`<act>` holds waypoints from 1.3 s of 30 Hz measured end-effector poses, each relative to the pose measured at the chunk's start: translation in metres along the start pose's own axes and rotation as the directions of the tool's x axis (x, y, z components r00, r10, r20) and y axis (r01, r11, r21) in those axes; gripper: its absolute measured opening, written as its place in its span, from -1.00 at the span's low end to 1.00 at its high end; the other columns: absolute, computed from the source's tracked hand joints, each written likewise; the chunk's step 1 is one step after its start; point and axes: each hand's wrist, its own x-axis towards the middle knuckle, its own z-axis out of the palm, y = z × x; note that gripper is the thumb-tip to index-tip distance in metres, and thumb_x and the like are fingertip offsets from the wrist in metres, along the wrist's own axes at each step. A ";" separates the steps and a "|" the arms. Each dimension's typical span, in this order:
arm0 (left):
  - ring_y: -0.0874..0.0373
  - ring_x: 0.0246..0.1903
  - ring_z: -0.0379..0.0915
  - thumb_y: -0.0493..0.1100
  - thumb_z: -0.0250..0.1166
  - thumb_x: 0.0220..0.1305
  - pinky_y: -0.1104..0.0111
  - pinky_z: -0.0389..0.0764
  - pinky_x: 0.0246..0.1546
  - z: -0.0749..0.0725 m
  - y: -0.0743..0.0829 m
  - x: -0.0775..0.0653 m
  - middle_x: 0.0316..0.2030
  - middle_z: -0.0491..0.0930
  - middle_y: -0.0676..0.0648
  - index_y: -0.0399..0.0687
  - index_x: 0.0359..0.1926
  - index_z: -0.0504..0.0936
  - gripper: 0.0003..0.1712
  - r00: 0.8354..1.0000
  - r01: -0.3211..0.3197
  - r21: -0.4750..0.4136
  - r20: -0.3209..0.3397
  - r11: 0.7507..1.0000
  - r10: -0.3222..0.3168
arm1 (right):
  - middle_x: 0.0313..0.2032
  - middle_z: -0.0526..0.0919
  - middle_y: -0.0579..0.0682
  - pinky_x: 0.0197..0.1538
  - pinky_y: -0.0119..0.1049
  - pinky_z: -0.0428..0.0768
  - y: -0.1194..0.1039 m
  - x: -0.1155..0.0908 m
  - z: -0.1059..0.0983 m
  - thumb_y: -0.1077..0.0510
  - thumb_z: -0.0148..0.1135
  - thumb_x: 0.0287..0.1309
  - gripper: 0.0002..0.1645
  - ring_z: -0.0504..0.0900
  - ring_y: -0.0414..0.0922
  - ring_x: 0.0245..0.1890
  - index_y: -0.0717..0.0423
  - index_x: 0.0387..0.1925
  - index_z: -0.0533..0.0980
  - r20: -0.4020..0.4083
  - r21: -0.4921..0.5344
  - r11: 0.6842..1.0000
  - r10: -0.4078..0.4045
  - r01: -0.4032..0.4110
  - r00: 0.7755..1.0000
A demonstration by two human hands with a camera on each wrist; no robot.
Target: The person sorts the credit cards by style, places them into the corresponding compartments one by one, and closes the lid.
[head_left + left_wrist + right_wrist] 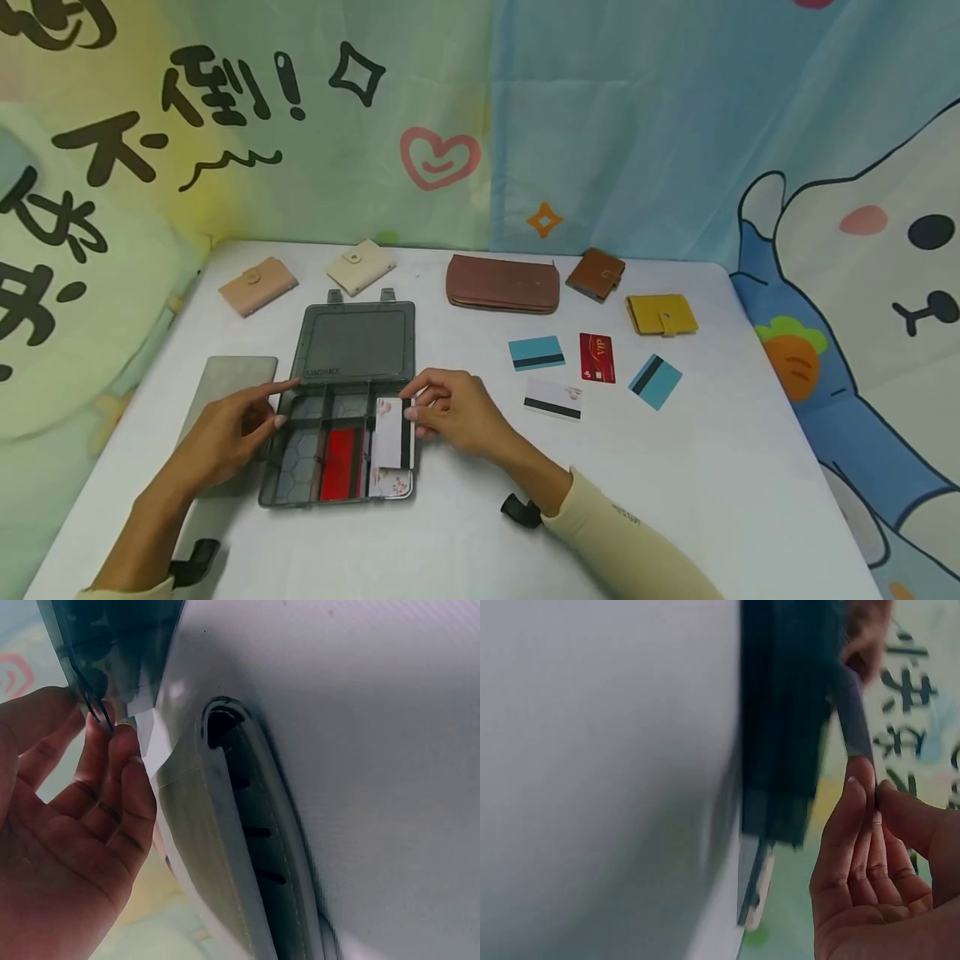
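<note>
Now, left of the frame's lower middle, the right hand (461,417) pinches a white magnetic-stripe card (387,429) over the right-side compartments of a gray divided organizer box (354,337), whose left edge the left hand (228,433) grips. Right of center, four loose cards (597,358) lie on the white counter (660,500).

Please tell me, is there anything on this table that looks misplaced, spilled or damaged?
Nothing looks spilled or plainly damaged. The only untidy spot is right of the open box, where four loose cards lie at different angles, the rightmost blue card clearly slanted, while a red card sits inside the box.
</note>
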 end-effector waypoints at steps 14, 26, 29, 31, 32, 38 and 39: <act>0.33 -0.54 0.36 -0.38 0.37 0.22 0.45 0.42 -0.55 0.000 0.000 0.000 -0.50 0.48 0.06 -0.05 0.32 0.50 -0.36 1.000 -0.008 -0.003 -0.009 1.000 0.008 | -0.21 0.51 -0.20 -0.23 -0.43 0.40 -0.001 -0.008 0.018 -0.04 0.52 0.05 -0.82 0.50 -0.22 -0.26 -0.18 -0.27 0.72 0.082 -0.591 0.789 -0.150 0.169 0.985; 0.33 -0.51 0.39 -0.38 0.36 0.23 0.44 0.44 -0.53 0.000 0.001 -0.001 -0.47 0.52 0.04 -0.04 0.34 0.48 -0.35 1.000 0.011 -0.002 0.002 1.000 -0.011 | -0.14 0.64 -0.01 -0.11 -0.24 0.55 0.023 0.014 -0.083 0.02 0.60 -0.06 -0.53 0.58 -0.04 -0.20 -0.02 -0.07 0.64 -0.019 -0.507 0.861 -0.055 0.038 0.998; 0.33 -0.51 0.39 -0.38 0.36 0.23 0.44 0.44 -0.53 0.001 0.001 0.000 -0.47 0.53 0.04 -0.03 0.34 0.48 -0.36 1.000 0.013 0.002 0.003 1.000 -0.013 | -0.06 0.57 0.01 -0.04 -0.18 0.56 0.032 0.017 -0.116 0.03 0.61 -0.08 -0.48 0.55 -0.01 -0.12 -0.04 -0.03 0.62 -0.083 -0.549 0.834 0.018 -0.061 0.996; 0.33 -0.52 0.38 -0.38 0.36 0.24 0.44 0.43 -0.53 0.001 0.001 0.000 -0.49 0.52 0.04 -0.03 0.34 0.48 -0.35 1.000 0.014 0.002 0.003 1.000 -0.014 | -0.03 0.52 0.02 -0.02 -0.13 0.56 0.038 0.018 -0.134 0.04 0.62 -0.09 -0.44 0.52 -0.01 -0.08 -0.05 0.00 0.61 -0.131 -0.582 0.805 0.045 -0.114 0.990; 0.33 -0.52 0.38 -0.38 0.36 0.24 0.44 0.43 -0.54 0.001 0.001 0.000 -0.49 0.52 0.05 -0.03 0.34 0.48 -0.35 1.000 0.016 0.003 0.005 1.000 -0.016 | -0.01 0.50 0.03 0.01 -0.10 0.56 0.040 0.017 -0.141 0.04 0.62 -0.09 -0.43 0.50 0.00 -0.05 -0.05 0.01 0.60 -0.153 -0.592 0.794 0.060 -0.140 0.986; 0.34 -0.51 0.37 -0.38 0.35 0.24 0.44 0.42 -0.54 0.001 0.001 -0.001 -0.48 0.52 0.04 -0.03 0.35 0.47 -0.35 1.000 0.027 0.008 0.013 1.000 -0.027 | 0.05 0.46 0.05 0.19 -0.03 0.50 0.051 0.016 -0.165 0.03 0.61 -0.07 -0.45 0.46 0.01 0.07 0.03 -0.03 0.57 -0.203 -0.617 0.758 0.104 -0.210 0.974; 0.34 -0.51 0.37 -0.38 0.35 0.24 0.44 0.42 -0.54 0.001 0.001 -0.001 -0.48 0.52 0.05 -0.03 0.35 0.47 -0.35 1.000 0.026 0.007 0.011 1.000 -0.026 | 0.04 0.45 0.05 0.19 -0.04 0.49 0.052 0.016 -0.166 0.03 0.60 -0.06 -0.46 0.45 0.00 0.06 0.04 -0.05 0.57 -0.206 -0.617 0.757 0.110 -0.216 0.972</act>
